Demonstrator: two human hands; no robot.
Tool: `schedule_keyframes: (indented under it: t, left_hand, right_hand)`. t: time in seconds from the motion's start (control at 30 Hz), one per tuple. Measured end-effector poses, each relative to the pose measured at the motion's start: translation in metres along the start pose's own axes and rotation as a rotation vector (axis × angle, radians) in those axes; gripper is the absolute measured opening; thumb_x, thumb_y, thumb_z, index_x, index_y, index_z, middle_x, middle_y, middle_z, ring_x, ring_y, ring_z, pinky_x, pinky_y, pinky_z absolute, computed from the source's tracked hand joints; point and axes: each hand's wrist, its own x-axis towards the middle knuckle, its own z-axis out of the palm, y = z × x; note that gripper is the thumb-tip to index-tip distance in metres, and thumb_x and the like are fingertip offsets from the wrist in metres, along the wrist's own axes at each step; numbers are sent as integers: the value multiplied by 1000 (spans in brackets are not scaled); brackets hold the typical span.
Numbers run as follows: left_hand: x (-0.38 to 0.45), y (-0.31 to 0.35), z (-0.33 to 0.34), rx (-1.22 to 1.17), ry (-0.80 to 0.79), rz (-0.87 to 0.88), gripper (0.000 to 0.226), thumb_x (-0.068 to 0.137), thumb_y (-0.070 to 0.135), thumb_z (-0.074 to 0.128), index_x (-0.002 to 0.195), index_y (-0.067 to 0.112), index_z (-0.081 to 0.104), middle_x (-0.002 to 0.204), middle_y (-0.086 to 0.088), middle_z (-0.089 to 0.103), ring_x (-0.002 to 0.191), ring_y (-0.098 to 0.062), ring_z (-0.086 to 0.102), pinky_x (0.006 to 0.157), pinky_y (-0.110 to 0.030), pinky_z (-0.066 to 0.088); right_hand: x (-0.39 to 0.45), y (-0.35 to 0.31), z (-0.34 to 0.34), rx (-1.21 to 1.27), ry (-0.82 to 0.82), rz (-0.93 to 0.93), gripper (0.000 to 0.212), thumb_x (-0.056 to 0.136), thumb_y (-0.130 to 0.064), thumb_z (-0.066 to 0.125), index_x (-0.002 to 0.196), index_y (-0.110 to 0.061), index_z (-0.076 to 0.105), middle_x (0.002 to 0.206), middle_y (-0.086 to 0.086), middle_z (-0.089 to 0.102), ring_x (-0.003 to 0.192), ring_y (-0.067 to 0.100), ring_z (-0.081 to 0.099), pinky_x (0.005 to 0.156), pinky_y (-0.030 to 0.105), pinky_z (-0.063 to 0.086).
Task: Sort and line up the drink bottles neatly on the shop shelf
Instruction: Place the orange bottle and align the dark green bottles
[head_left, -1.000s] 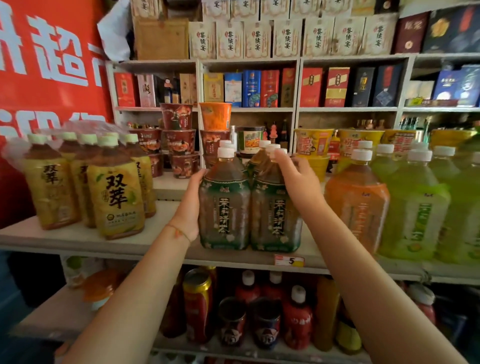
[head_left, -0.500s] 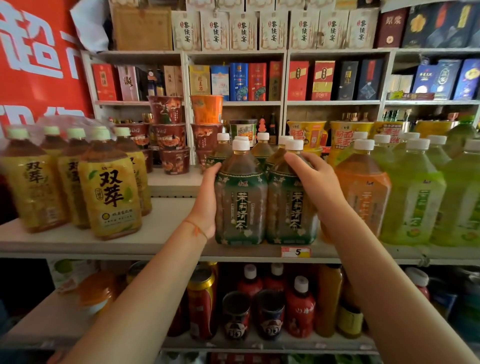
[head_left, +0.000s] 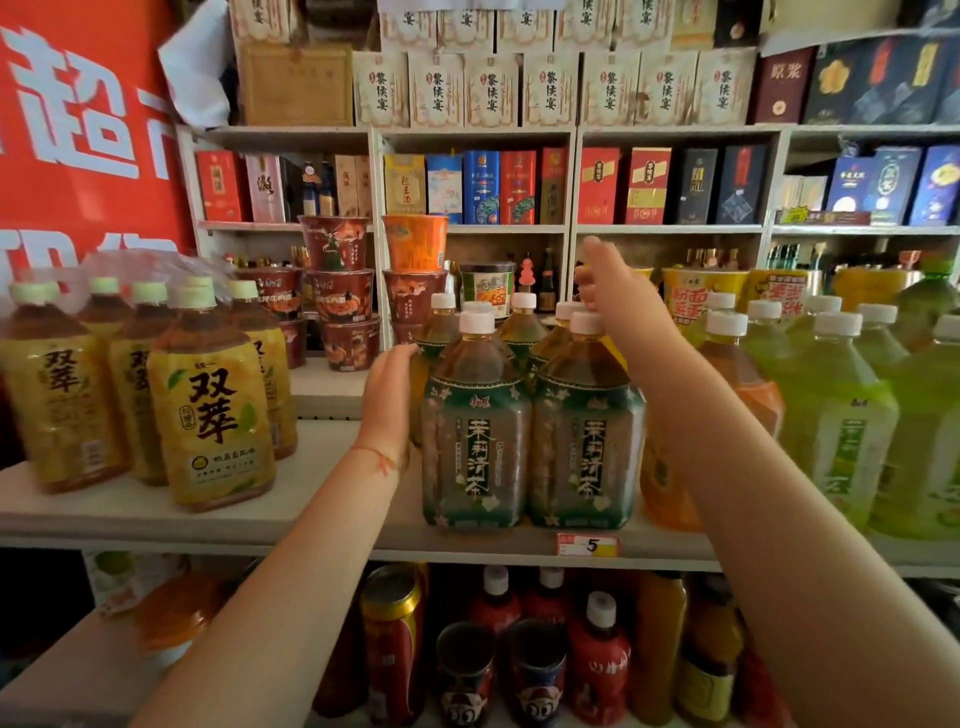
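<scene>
Two jasmine tea bottles with dark green labels and white caps stand side by side at the shelf's front, the left one (head_left: 475, 441) touching the right one (head_left: 584, 441). More of the same kind stand in rows behind them. My left hand (head_left: 387, 400) presses flat against the left side of this group, fingertips on the bottle behind the front one. My right hand (head_left: 618, 296) hovers above the caps at the group's right rear, fingers stretched out and holding nothing. My right forearm partly hides an orange drink bottle (head_left: 758, 400).
A shrink-wrapped pack of yellow-label tea bottles (head_left: 213, 405) stands left on the white shelf (head_left: 322, 519), with a gap beside it. Pale green bottles (head_left: 841, 415) crowd the right. Stacked noodle cups (head_left: 337, 291) sit behind. Cans and red bottles (head_left: 597, 660) fill the lower shelf.
My right hand has let go of the front right tea bottle's shoulder and risen up and back over the caps. My left hand stays against the group's left side.
</scene>
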Motion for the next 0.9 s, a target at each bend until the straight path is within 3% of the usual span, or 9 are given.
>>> schedule_keyframes:
  t: [0.07,0.23,0.37,0.47,0.57,0.67,0.73,0.83,0.9]
  left_hand:
    - [13,7,1,73,8,13,20,100,37,51,112,27,62,109,6,63,99,-9,59,78,-32,46]
    - [45,2,10,113,-108,-102,47,103,32,54,148,25,42,132,-5,61,100,-15,65,60,-25,56]
    - [56,6,20,180,-90,-68,54,107,26,48,155,14,29,132,-1,45,82,-1,50,46,-8,47]
    - [57,3,21,176,-131,-79,48,107,29,46,152,15,36,145,-8,48,86,-3,53,55,-14,49]
    - [41,6,25,98,-170,-124,22,107,26,43,112,13,60,105,-10,66,73,-7,66,51,-16,50]
    - [33,7,25,74,-217,-105,27,108,16,40,84,18,52,62,6,66,64,-6,60,48,-10,46]
    - [31,9,25,65,-225,-111,24,108,25,41,87,22,53,68,12,67,76,-7,54,62,-17,50]
    - [26,12,23,25,-242,-103,25,109,19,39,90,16,56,59,11,70,65,-6,68,53,-15,51]
    - [17,13,22,-10,-290,-105,29,109,26,39,97,14,63,69,8,75,65,-4,72,59,-19,54]
  right_hand:
    - [27,-10,2,54,-43,144,56,97,-58,37,130,-18,57,132,5,59,118,24,55,106,46,41]
    - [64,-8,20,-202,-268,198,62,102,-47,40,155,-17,28,157,9,36,141,30,35,112,40,31]
    - [69,-9,26,-220,-344,189,58,102,-52,39,153,-24,31,155,5,40,121,24,47,90,34,42]
    - [75,-4,26,-273,-359,139,63,104,-51,36,159,-23,20,164,7,22,146,29,28,117,44,29]
    - [74,2,25,-351,-307,136,70,102,-58,33,159,-21,18,164,9,20,149,30,23,119,44,20]
    - [74,3,24,-346,-282,122,68,104,-53,34,158,-15,21,164,10,23,148,30,25,119,42,22]
    - [75,5,23,-322,-259,177,70,102,-54,37,156,-12,26,160,13,30,144,32,33,118,44,27]
    - [66,6,18,-229,-231,191,67,99,-54,40,151,-13,35,151,14,44,132,33,47,113,46,37]
    - [59,7,11,-189,-194,174,71,94,-60,41,150,-16,39,149,12,46,128,32,50,110,50,40]
